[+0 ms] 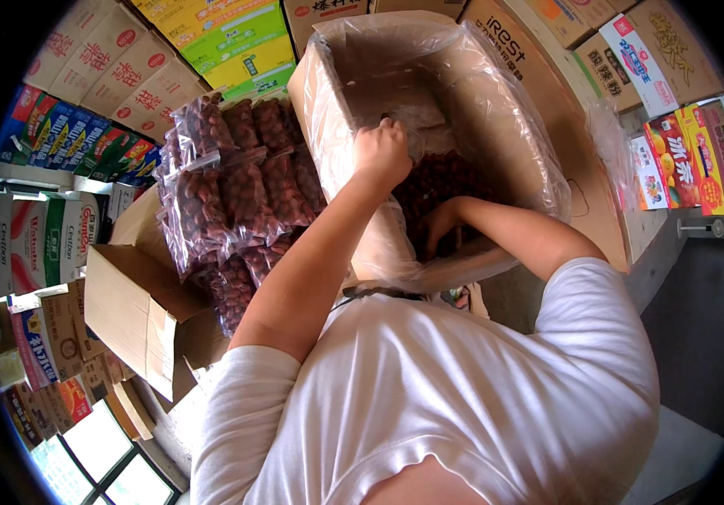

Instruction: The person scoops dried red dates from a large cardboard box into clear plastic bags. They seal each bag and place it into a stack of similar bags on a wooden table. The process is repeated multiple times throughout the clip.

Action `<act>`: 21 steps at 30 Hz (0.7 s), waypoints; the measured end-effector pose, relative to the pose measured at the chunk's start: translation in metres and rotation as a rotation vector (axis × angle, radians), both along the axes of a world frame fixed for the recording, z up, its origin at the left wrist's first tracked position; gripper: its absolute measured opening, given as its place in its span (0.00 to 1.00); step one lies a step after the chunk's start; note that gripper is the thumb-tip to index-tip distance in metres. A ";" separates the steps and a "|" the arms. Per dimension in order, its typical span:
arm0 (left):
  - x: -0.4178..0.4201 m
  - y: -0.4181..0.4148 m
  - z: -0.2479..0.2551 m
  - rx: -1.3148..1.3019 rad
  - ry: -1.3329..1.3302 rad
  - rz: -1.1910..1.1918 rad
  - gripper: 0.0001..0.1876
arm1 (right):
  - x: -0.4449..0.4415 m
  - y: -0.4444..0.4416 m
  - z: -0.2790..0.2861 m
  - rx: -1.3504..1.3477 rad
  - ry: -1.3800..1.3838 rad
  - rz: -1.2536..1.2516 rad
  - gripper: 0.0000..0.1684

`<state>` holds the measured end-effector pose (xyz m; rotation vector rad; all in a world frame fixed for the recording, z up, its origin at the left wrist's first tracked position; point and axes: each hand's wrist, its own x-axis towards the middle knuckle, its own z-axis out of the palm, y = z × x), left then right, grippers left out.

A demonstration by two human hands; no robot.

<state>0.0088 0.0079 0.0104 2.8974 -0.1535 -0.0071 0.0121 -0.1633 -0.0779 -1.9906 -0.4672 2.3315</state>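
A large cardboard box (494, 120) lined with clear plastic film stands before me, with loose dark red dried fruits, likely jujubes (444, 183), at its bottom near my side. My left hand (384, 148) is closed over the box's left part, beside the liner; a bit of clear plastic shows next to its fingers, and what it grips is partly hidden. Down inside the box, my right hand (444, 226) reaches in among the red fruits, its fingers bent downward and partly in shadow. Clear zip bags (242, 189) filled with the same kind of fruit are piled left of the box.
An open, smaller cardboard box (128, 309) stands at the left, below the bagged fruit. Stacked cartons (235, 44) line the far side and the left. A large flat carton (579, 170) lies right of the lined box, with drink cartons (677, 161) beyond it.
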 end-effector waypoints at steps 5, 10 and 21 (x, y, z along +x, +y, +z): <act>0.001 0.001 -0.006 0.004 -0.047 -0.006 0.17 | 0.002 -0.008 -0.013 0.023 -0.023 -0.081 0.40; 0.002 0.001 0.003 0.011 0.066 -0.011 0.25 | 0.028 -0.004 0.013 0.070 -0.048 -0.259 0.39; 0.005 -0.001 -0.007 -0.037 0.050 0.014 0.31 | 0.082 -0.006 0.095 0.723 0.000 -1.032 0.15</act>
